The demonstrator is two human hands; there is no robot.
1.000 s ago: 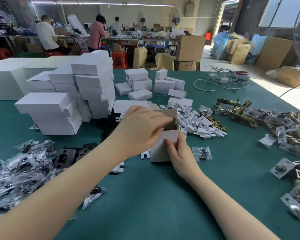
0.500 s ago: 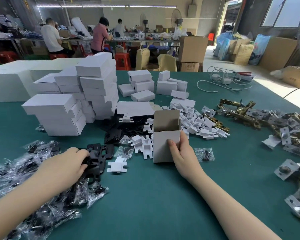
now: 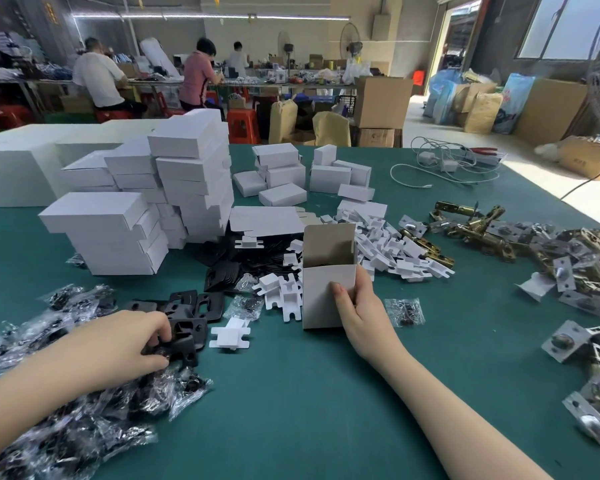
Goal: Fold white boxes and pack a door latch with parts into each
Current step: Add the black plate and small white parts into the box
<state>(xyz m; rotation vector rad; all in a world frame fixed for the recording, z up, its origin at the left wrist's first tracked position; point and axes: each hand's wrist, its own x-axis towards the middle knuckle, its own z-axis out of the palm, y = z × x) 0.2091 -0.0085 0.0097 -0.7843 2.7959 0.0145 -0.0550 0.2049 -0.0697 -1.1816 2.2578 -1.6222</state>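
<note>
An open white box (image 3: 321, 292) stands upright on the green table (image 3: 291, 410), its top flap raised. My right hand (image 3: 359, 308) grips its right side, thumb on the front face. My left hand (image 3: 132, 344) is at the lower left, fingers curled on a black metal plate (image 3: 184, 336) at the edge of a pile of bagged parts (image 3: 66, 403). Brass door latches (image 3: 471, 223) lie at the right. White cardboard inserts (image 3: 392, 251) are heaped behind the box.
Stacks of closed white boxes (image 3: 174, 188) rise at the back left, smaller ones (image 3: 291, 178) behind the centre. Silver latch plates (image 3: 586, 299) crowd the right edge. A small screw bag (image 3: 404, 311) lies right of my hand. Cables (image 3: 444, 168) lie far right. People work at a far table.
My left hand left the box opening, swung down to the left and now grips a black plate in the parts pile. My right hand kept holding the box.
</note>
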